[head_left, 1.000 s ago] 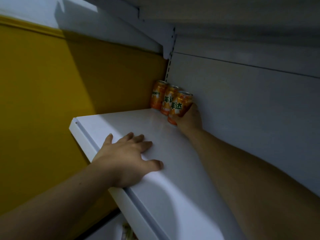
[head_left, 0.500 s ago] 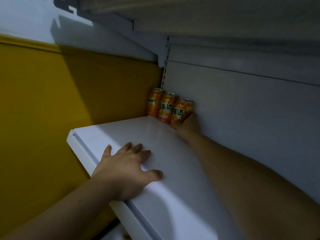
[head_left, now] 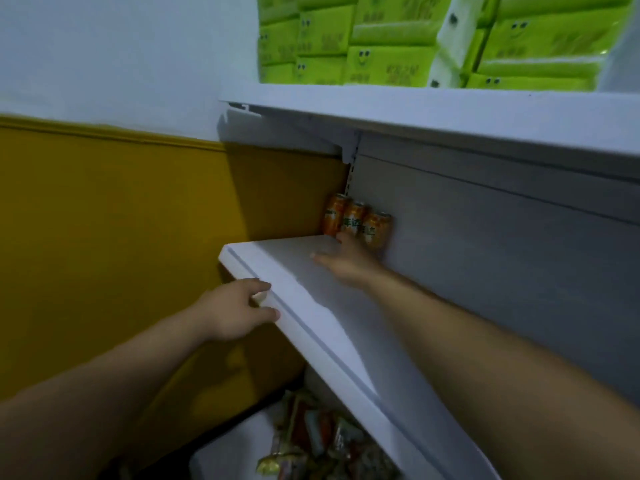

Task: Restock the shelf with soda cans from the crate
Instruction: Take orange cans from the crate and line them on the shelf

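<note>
Three orange soda cans (head_left: 356,223) stand upright in a row at the back left corner of the white shelf (head_left: 311,306), against the grey back panel. My right hand (head_left: 346,261) lies just in front of them with fingers spread, fingertips by the middle can, holding nothing. My left hand (head_left: 239,310) grips the shelf's front edge near its left corner, thumb under the lip. No crate is in view.
A higher shelf (head_left: 450,112) carries stacked green packs (head_left: 381,43). A lower shelf holds a pile of snack packets (head_left: 322,441). A yellow and white wall (head_left: 121,220) borders the shelving on the left.
My right hand let go of the rightmost can and drew back with fingers apart. My left hand slid from the shelf top to its front edge. The view pulled back and up.
</note>
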The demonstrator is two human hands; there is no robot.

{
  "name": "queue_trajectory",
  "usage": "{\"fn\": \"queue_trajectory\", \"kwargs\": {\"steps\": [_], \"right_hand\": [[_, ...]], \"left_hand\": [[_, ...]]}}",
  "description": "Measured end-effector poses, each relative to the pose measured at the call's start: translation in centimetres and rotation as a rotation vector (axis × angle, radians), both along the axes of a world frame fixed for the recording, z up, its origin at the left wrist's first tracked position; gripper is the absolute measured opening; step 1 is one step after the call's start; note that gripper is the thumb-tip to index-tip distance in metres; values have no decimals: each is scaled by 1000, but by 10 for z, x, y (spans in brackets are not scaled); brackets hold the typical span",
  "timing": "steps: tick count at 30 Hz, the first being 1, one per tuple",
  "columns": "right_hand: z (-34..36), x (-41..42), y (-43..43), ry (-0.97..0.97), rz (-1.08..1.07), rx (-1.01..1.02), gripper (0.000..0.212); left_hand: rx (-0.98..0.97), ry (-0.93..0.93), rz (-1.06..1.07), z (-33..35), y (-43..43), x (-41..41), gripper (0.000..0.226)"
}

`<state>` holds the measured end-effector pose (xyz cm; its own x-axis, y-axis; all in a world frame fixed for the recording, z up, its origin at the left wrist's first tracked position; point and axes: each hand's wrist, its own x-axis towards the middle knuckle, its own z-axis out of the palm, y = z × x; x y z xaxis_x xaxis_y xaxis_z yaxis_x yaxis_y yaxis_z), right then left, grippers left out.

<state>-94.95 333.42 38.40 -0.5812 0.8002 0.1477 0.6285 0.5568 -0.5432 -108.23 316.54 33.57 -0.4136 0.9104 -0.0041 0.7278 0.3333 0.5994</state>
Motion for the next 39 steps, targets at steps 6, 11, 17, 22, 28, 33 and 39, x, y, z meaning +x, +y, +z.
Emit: {"fn": "queue_trajectory", "kwargs": {"steps": [6,11,17,22,28,33,39], "right_hand": [[-18,-45,-108,-80,210,0,79],[-66,-98,-183,-197,426,-104,82],[-134,-155,-264,-361,629,-227,81],[-215,-200,-309,-484,727,-334,81],[-325,-241,-325,-682,796,-390,82],[-423,-265,-326,-818,779,-481,81],[-547,-265,-332,-886,773,-585,79]], "left_hand": [[-30,-30,168,-28,-113,-25,66],[-133,-56,332,-74,-215,-45,64],[-266,-215,540,-138,-317,-66,68],[-335,-393,666,-204,-373,-81,59],[-426,-619,726,-304,-401,-110,59],[-456,-743,681,-381,-388,-131,41],[-577,-779,659,-476,-373,-137,47]]}}
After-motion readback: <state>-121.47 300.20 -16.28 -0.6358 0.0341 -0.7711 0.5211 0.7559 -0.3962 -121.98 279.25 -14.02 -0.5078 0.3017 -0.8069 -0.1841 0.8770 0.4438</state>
